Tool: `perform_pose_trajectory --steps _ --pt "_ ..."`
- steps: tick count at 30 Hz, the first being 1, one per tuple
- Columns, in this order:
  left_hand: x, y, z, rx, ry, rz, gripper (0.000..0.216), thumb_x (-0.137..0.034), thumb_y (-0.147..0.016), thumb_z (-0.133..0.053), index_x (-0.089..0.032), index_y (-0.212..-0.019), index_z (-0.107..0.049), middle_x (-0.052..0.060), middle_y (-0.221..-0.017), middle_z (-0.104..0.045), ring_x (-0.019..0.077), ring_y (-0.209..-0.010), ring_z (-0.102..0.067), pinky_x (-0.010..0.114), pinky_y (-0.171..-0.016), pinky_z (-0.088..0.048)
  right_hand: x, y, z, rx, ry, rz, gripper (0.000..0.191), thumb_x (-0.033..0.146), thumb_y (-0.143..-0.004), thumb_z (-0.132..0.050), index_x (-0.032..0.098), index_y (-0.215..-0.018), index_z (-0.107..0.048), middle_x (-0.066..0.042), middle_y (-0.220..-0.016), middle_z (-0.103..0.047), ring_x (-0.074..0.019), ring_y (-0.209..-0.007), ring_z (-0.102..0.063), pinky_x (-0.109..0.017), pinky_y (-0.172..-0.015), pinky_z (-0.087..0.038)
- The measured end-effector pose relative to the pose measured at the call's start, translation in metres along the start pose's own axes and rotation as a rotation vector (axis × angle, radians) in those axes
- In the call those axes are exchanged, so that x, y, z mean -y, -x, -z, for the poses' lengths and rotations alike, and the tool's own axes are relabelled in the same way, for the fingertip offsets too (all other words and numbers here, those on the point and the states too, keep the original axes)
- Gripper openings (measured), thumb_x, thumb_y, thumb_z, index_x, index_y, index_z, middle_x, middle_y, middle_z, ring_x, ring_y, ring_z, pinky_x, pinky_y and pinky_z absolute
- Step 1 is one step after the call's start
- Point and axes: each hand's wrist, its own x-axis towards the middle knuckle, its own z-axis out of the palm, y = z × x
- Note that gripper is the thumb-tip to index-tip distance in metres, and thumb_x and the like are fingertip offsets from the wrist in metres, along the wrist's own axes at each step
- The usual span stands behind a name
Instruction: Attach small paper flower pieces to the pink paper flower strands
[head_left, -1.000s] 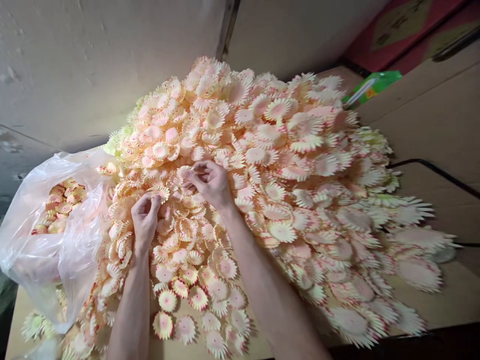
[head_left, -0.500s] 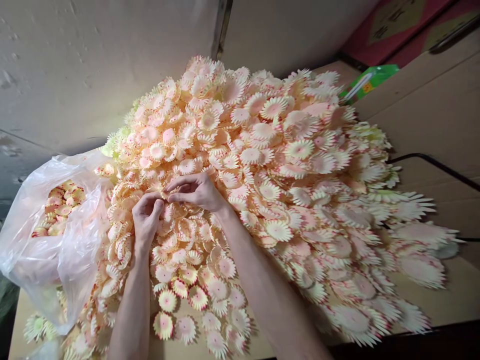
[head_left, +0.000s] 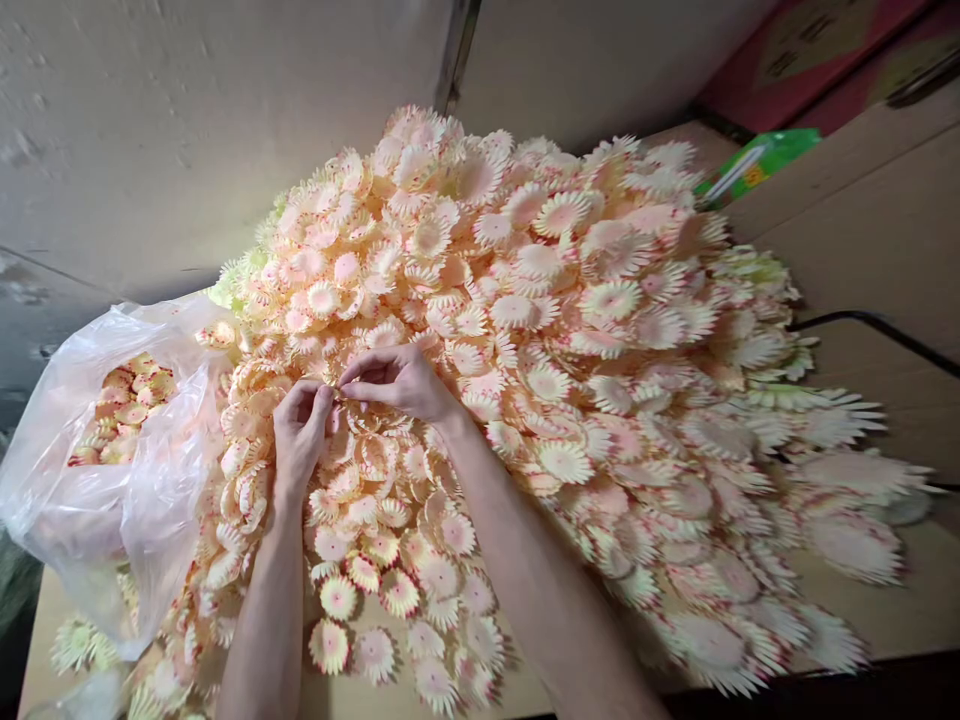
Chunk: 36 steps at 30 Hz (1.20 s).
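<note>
My left hand point(head_left: 301, 425) is closed in a pinch over the near left part of a large heap of artificial flower petal pieces point(head_left: 517, 310). These are cream and pale pink discs with fringed, red-tipped edges. Right beside it, my right hand point(head_left: 401, 385) pinches too, its thumb and index fingertips meeting the left fingertips. Between them is a small cream petal piece point(head_left: 335, 392), mostly covered by the fingers. Below the hands, looser petal pieces point(head_left: 373, 655) lie flat between my forearms.
At left stands a translucent plastic bag point(head_left: 161, 510) with small yellow and red flower pieces point(head_left: 135, 405) showing in its opening. A wall point(head_left: 112, 150) rises behind the heap. To the right are a cardboard box point(head_left: 870, 250), a green packet point(head_left: 765, 165) and a black cable point(head_left: 877, 320).
The view has shifted slightly, so everything sits a little further right. My fingertips have drawn closer together, and the piece between them shows less.
</note>
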Motion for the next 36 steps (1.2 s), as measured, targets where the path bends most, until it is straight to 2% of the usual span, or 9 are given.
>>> perform_pose_trajectory --steps 4,18,36 --pt "0.0016 -0.0003 0.0001 -0.002 -0.021 0.028 0.033 -0.048 -0.087 -0.065 -0.017 -0.076 -0.059 -0.005 -0.053 -0.051 0.006 -0.046 -0.044 0.017 -0.045 -0.035 -0.0019 0.0001 0.001 -0.002 -0.034 -0.029 0.026 0.024 -0.061 -0.089 0.017 -0.083 -0.076 -0.002 -0.082 -0.075 -0.012 -0.074 -0.069 -0.024 -0.073 -0.057" --pt "0.0104 -0.0012 0.0034 -0.006 -0.129 0.014 0.033 -0.049 -0.088 -0.063 -0.017 -0.078 -0.06 -0.004 -0.058 -0.049 0.0068 -0.048 -0.041 0.019 -0.046 -0.033 -0.0024 0.0001 0.0011 0.062 -0.084 -0.082 0.03 0.017 -0.061 -0.087 0.015 -0.087 -0.075 -0.001 -0.083 -0.075 -0.0098 -0.073 -0.07 -0.022 -0.073 -0.058" --pt "0.008 -0.0013 0.0024 0.0 -0.177 0.011 0.036 -0.052 -0.088 -0.061 -0.018 -0.078 -0.058 -0.004 -0.061 -0.047 0.0077 -0.051 -0.04 0.02 -0.048 -0.033 -0.005 0.0015 0.0037 0.069 0.014 -0.062 0.031 0.024 -0.064 -0.085 0.014 -0.091 -0.074 -0.003 -0.084 -0.075 -0.0125 -0.074 -0.07 -0.027 -0.075 -0.058"
